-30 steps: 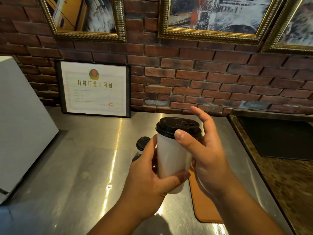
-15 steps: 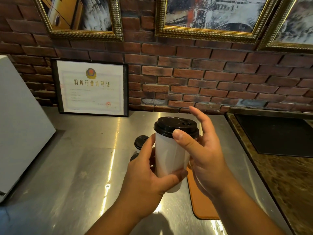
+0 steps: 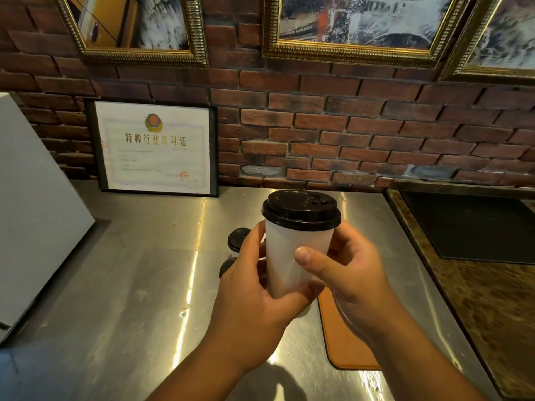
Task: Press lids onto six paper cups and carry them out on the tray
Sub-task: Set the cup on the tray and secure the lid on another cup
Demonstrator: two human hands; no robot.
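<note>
White paper cup (image 3: 298, 256), black lid (image 3: 301, 209) on, upright at frame centre above steel counter (image 3: 130, 270); left hand (image 3: 249, 287) wrapped round its lower body, right hand (image 3: 353, 276) curled round its right side

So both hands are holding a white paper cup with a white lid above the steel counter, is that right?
Not quite. The head view shows the lid is black, not white. The left hand and right hand do hold the white paper cup above the steel counter.
</note>
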